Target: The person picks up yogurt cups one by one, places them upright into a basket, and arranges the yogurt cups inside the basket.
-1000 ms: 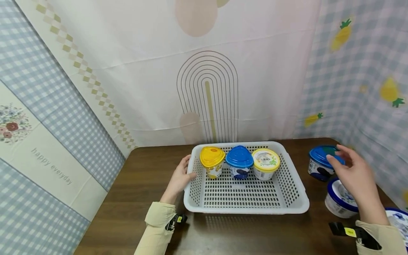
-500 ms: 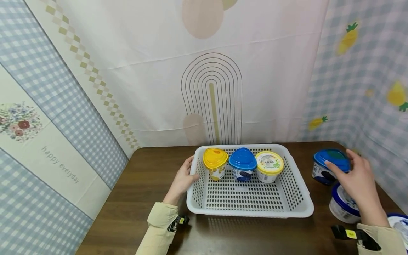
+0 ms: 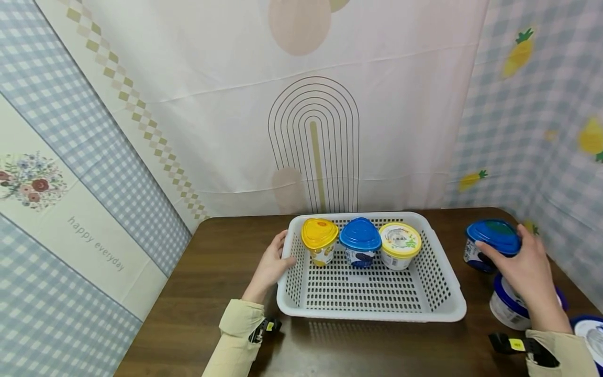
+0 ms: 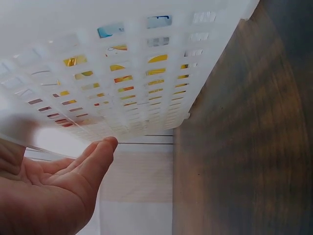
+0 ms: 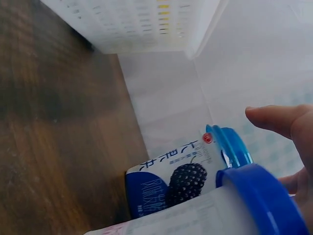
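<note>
My left hand [image 3: 270, 267] holds the left rim of a white plastic basket [image 3: 367, 317], thumb over the edge and fingers along the outer wall [image 4: 146, 112]. Inside stand a yellow-lidded yogurt cup [image 3: 319, 241], a blue-lidded yogurt cup [image 3: 360, 242] and a round tub with a yellow rim [image 3: 399, 246]. To the basket's right, my right hand [image 3: 529, 267] spreads thumb and fingers around the lid of another blue-lidded yogurt cup [image 3: 492, 241]. In the right wrist view, this cup shows a blackberry picture [image 5: 186, 183], and the thumb [image 5: 274, 120] is apart from the lid.
A white tub with a dark blue rim [image 3: 509, 311] stands just in front of that cup, partly behind my right wrist. Another blue-rimmed tub [image 3: 593, 340] is cut off at the right edge. Printed cloth [image 3: 400, 131] hangs behind the brown table [image 3: 226, 251].
My right hand has come down around the blue-lidded cup at the right, its fingers now beside the lid. The left hand keeps its place on the basket. The head view has shifted slightly.
</note>
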`<state>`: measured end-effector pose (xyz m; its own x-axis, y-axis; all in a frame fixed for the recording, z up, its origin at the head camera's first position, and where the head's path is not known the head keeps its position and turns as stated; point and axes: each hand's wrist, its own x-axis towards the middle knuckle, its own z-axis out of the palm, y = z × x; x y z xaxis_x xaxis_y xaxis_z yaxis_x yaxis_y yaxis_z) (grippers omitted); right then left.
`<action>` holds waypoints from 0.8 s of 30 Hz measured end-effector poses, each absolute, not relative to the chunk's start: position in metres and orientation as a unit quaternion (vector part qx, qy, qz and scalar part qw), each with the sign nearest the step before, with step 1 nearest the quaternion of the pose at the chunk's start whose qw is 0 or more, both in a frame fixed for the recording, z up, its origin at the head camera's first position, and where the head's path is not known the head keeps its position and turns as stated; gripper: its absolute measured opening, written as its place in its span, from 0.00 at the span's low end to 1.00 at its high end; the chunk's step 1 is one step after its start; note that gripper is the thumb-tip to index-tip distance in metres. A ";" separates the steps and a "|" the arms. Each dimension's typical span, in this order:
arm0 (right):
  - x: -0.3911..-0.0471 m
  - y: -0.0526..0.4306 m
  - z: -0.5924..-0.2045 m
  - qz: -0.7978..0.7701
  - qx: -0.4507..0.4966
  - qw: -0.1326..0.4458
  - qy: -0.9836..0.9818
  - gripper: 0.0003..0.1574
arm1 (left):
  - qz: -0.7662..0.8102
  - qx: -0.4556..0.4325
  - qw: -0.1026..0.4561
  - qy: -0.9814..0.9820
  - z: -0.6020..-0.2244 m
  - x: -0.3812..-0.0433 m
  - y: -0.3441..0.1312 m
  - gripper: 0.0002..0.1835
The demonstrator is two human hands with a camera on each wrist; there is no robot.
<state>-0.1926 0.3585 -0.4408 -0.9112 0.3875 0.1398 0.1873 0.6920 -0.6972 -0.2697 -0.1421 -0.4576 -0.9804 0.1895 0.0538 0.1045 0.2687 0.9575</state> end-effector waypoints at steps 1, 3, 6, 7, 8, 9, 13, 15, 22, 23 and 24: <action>-0.193 0.359 -0.442 0.360 -0.159 0.139 -0.909 0.67 | 0.596 0.091 0.036 0.797 -0.458 -0.270 -0.142 0.44; -0.192 0.360 -0.445 0.361 -0.160 0.140 -0.908 0.67 | 0.595 0.087 0.038 0.798 -0.458 -0.269 -0.142 0.43; -0.192 0.360 -0.448 0.364 -0.164 0.140 -0.906 0.67 | 0.592 0.088 0.039 0.800 -0.458 -0.268 -0.142 0.44; -0.193 0.360 -0.448 0.364 -0.165 0.140 -0.906 0.67 | 0.592 0.088 0.039 0.800 -0.457 -0.268 -0.142 0.44; -0.193 0.360 -0.448 0.364 -0.167 0.139 -0.906 0.68 | 0.593 0.088 0.038 0.800 -0.457 -0.268 -0.142 0.44; -0.193 0.360 -0.448 0.363 -0.171 0.137 -0.906 0.68 | 0.594 0.088 0.037 0.799 -0.457 -0.268 -0.142 0.44; -0.194 0.360 -0.446 0.357 -0.181 0.128 -0.908 0.69 | 0.596 0.088 0.033 0.798 -0.456 -0.269 -0.142 0.44; -0.195 0.359 -0.445 0.350 -0.188 0.120 -0.910 0.69 | 0.597 0.087 0.033 0.797 -0.457 -0.270 -0.142 0.44; -0.197 0.358 -0.446 0.326 -0.196 0.110 -0.918 0.71 | 0.602 0.096 0.035 0.792 -0.449 -0.265 -0.141 0.44; -0.197 0.358 -0.446 0.323 -0.195 0.111 -0.919 0.71 | 0.604 0.098 0.037 0.790 -0.444 -0.261 -0.140 0.43; -0.197 0.359 -0.447 0.320 -0.193 0.111 -0.921 0.71 | 0.606 0.097 0.039 0.789 -0.439 -0.258 -0.139 0.43</action>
